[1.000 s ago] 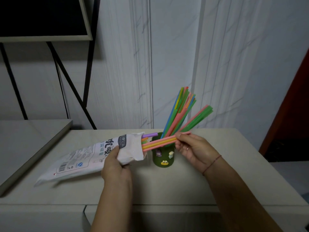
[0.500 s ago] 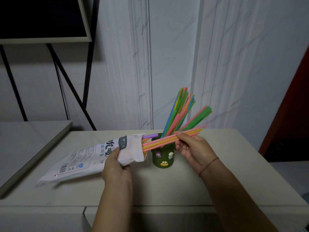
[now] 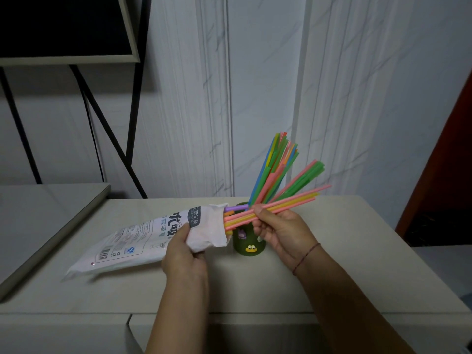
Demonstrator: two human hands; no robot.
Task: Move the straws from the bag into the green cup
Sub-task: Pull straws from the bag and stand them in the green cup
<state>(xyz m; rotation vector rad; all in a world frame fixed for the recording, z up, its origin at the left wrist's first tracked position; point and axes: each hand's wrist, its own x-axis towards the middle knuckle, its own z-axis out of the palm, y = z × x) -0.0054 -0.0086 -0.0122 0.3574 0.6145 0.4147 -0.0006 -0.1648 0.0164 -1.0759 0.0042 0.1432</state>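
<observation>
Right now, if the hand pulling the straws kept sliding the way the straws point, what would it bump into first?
Probably nothing: the right hand would travel along its pulled straws, up and to the right, over bare table. The straws in the green cup fan out close by, but depth is unclear.

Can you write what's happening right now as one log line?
left hand: holds bag | right hand: pulling straws out | green cup: partly filled
</observation>
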